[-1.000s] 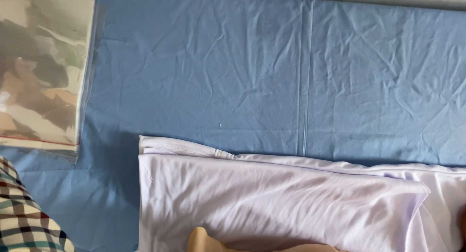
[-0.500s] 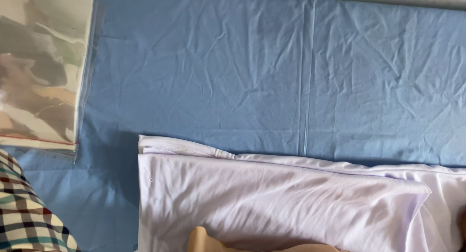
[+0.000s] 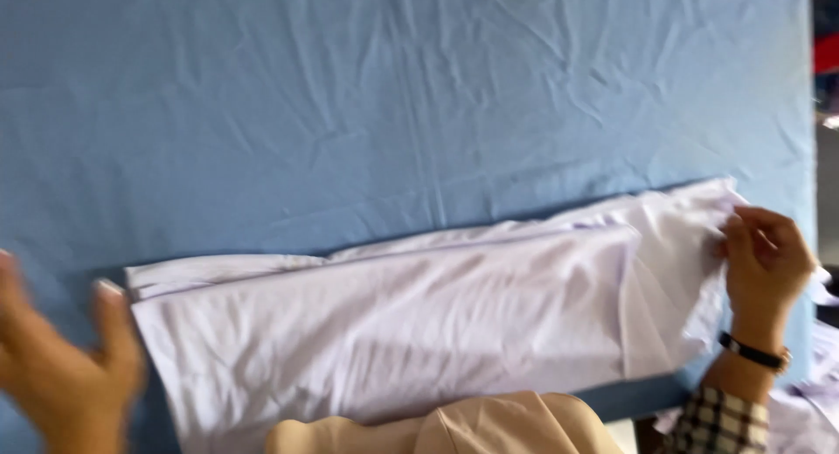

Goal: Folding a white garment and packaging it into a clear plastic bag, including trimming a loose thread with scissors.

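Note:
A long folded white cloth (image 3: 419,332) lies across the near part of a table covered with a blue sheet (image 3: 393,113). My right hand (image 3: 765,262), with a dark band on the wrist and a checked sleeve, has its fingers curled on the cloth's right end. At the lower left my left hand (image 3: 65,367) is blurred, fingers apart, just beside the cloth's left edge and holding nothing.
A beige piece of fabric (image 3: 454,428) shows at the bottom middle, in front of the cloth. More white cloth (image 3: 808,410) lies past the table's right edge. The sheet's right border runs near the frame's right side, with a dark gap and something red (image 3: 826,52) beyond.
The view has swung to the right; the shiny sheet and checked fabric at the left are out of view. Both my hands have come into view at the ends of the white cloth.

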